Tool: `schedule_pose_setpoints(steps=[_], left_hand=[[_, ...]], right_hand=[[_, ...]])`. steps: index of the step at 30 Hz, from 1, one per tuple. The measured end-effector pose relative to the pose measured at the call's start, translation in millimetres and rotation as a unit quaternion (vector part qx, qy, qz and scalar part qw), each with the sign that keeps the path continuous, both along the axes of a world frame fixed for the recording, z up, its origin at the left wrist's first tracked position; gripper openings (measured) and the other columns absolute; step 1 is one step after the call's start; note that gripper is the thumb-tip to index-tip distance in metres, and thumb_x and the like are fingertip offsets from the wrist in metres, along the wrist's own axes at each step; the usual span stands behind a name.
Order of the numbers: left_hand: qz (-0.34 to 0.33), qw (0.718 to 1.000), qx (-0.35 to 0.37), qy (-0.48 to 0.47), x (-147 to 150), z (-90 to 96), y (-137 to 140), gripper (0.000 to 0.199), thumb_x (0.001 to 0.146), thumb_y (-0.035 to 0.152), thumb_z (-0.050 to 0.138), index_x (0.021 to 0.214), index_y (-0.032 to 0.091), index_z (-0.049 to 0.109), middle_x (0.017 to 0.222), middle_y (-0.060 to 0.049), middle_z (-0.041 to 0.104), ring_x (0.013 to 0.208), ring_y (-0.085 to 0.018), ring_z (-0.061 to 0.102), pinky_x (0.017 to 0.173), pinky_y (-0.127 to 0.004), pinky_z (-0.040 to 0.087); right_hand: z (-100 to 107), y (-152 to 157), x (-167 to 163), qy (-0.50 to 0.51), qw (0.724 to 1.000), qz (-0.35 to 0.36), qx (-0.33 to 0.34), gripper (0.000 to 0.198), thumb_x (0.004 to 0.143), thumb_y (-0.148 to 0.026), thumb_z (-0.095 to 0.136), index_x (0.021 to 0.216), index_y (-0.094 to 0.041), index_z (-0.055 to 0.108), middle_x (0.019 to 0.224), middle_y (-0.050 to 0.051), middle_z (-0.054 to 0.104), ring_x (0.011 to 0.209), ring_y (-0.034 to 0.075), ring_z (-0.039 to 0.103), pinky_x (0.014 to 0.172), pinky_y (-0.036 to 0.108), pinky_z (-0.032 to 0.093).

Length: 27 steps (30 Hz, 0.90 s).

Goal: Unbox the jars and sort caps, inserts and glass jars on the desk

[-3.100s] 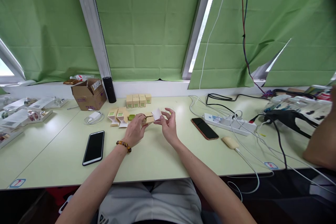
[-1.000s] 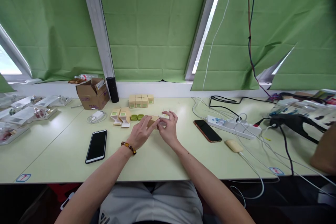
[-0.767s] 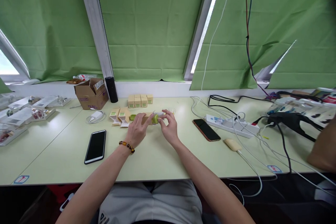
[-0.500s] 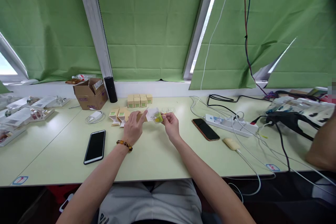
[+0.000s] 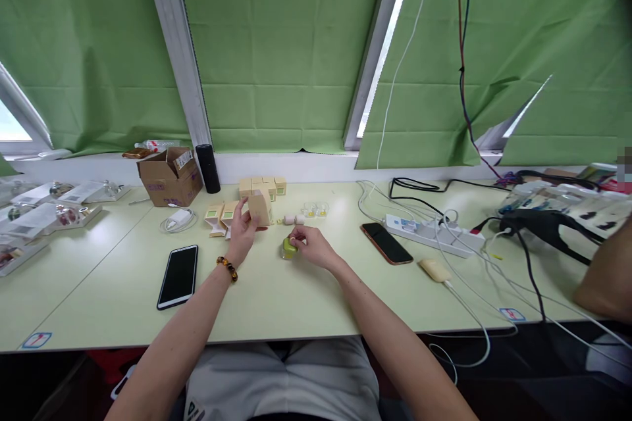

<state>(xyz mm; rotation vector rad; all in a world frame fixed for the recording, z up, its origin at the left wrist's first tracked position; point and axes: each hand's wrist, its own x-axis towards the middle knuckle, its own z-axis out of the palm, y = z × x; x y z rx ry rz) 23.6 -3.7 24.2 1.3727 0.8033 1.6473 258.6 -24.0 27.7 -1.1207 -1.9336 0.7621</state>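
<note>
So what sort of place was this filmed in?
Probably a shared workspace, perhaps a small workshop or office: a long table holds a power strip and a row of small boxes, and another person's arm shows at the right edge.

soft daylight glows through green blinds (image 5: 291,46) (top right corner darkly blurred).

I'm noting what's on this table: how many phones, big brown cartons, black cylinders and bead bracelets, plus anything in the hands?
Phones: 2, white-edged phone and orange-edged phone
Big brown carton: 1
Black cylinder: 1
Bead bracelet: 1
Small beige box in left hand: 1
Green container at right hand: 1
Total: 7
</note>
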Motion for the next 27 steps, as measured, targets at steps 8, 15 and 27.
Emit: schedule_pose_setpoints(steps=[8,15,27], left_hand=[[-0.173,0.974,-0.066,-0.128,4,9.5,-10,0.045,0.094,0.049,0.070,0.126,0.024,0.050,0.124,-0.011,0.070,0.094,-0.021,0.072,0.070,-0.037,0.063],[-0.233,0.959,-0.074,-0.142,12,19.2,-22,0.037,0.097,0.048,0.066,0.118,0.020,0.054,0.128,-0.017,0.070,0.090,-0.026,0.075,0.066,-0.036,0.058],[-0.185,0.979,-0.088,-0.009,25,9.8,-25,0.047,0.095,0.059,0.063,0.120,0.019,0.058,0.124,-0.011,0.070,0.109,-0.024,0.070,0.089,-0.042,0.063]], right_hand=[[6,-4,-1,0.025,0.999,-0.031,0.019,0.018,0.088,-0.033,0.068,0.103,-0.025,0.072,0.111,0.007,0.076,0.101,0.023,0.069,0.089,0.040,0.054],[12,-9,-7,0.123,0.987,-0.058,0.087,0.024,0.094,-0.044,0.063,0.107,-0.027,0.073,0.120,0.007,0.075,0.119,0.027,0.062,0.096,0.044,0.050],[14,-12,-17,0.208,0.977,0.033,0.016,0.050,0.086,-0.052,0.072,0.125,-0.024,0.060,0.118,0.009,0.074,0.116,0.028,0.066,0.100,0.043,0.047]])
